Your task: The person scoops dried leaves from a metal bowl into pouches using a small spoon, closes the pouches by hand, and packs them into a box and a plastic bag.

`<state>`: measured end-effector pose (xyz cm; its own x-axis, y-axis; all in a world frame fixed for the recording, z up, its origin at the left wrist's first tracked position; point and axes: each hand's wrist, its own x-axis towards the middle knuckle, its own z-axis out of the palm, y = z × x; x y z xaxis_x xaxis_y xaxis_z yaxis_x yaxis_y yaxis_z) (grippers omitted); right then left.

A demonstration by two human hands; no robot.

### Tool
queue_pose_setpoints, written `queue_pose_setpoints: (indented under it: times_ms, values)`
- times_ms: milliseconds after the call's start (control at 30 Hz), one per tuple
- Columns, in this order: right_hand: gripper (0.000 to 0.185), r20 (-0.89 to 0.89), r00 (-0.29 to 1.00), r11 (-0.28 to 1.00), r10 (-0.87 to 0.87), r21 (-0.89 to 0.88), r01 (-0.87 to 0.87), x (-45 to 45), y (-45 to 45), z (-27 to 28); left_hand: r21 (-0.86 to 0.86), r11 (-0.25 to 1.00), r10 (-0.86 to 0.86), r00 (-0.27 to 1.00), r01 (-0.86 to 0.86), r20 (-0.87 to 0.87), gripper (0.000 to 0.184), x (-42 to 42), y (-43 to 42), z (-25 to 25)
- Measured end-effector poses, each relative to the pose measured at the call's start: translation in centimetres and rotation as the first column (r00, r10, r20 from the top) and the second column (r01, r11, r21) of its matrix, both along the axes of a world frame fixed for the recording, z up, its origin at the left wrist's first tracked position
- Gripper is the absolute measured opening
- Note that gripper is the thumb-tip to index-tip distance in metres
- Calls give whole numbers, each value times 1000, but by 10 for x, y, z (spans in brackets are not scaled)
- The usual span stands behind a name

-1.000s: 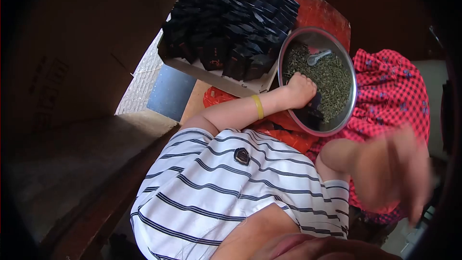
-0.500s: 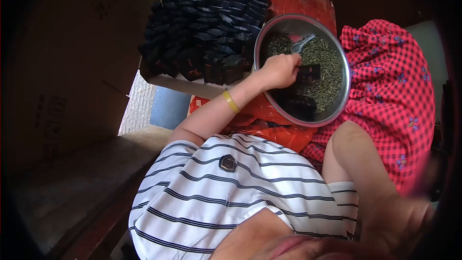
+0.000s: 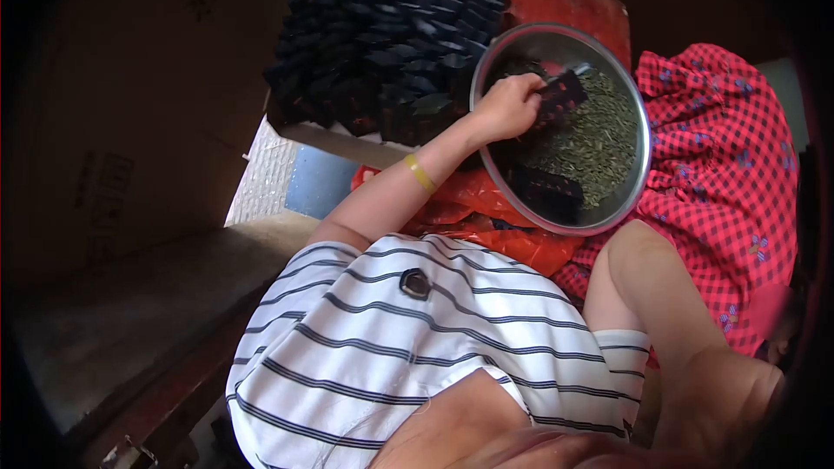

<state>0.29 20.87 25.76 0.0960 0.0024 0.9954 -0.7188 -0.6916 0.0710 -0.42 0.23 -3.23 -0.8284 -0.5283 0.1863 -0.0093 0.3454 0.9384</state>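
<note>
Head camera: left hand (image 3: 508, 111) pinches a dark packet (image 3: 563, 97) over the bowl (image 3: 621, 198), likely so spills land inside; right hand's (image 3: 730, 391) grip I can't tell.

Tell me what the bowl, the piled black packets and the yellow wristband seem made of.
Bowl: metal, probably polished stainless steel, by its silvery reflections.
Black packets: likely plastic or foil film, slightly glossy, with glints along creased edges.
Yellow wristband: perhaps smooth plastic or rubber, from its even colour; too small to be sure.
</note>
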Motion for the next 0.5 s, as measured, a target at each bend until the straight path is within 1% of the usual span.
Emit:
queue_pose_setpoints:
  times_ms: [33, 67, 100, 167, 233, 300, 367, 400, 467, 500]
  values:
    - [34, 1, 1000, 1000, -7, 1, 7, 0, 0, 0, 38, 999, -19, 999, 17, 48, 21, 2, -1, 7]
    - [34, 5, 1000, 1000, -13, -2, 13, 0, 0, -1, 26, 1000, -8, 999, 6, 53, 20, 2, 0, 9]
    - [33, 12, 1000, 1000, -12, -7, 12, 1, -1, -1, 46, 999, 0, 1000, 0, 13, 19, 0, 0, 4]
    - [33, 36, 999, 999, -21, -29, 22, 0, -2, -1, 65, 996, -71, 997, 68, 37, 18, 0, -4, -4]
    - [33, 56, 998, 998, -41, -46, 44, -4, 0, -1, 140, 985, -110, 991, 98, 80, 16, 3, -3, 2]
    - [33, 67, 996, 997, -54, -55, 57, -7, 2, -2, 131, 987, -110, 990, 98, 93, 15, 4, -1, 5]
    - [33, 66, 995, 995, -70, -67, 75, -8, 4, -2, 177, 977, -134, 990, 122, 52, 14, 3, -4, 4]
    - [33, 61, 995, 994, -80, -68, 84, -9, 5, -2, 170, 977, -140, 989, 129, 51, 14, 1, -4, 0]
    - [33, 54, 993, 992, -103, -65, 106, -11, 6, -2, 208, 976, -75, 997, 71, 11, 17, -2, -3, -7]
    - [33, 53, 992, 991, -114, -62, 117, -12, 8, -2, 196, 978, -73, 997, 70, 9, 18, -1, -3, -6]
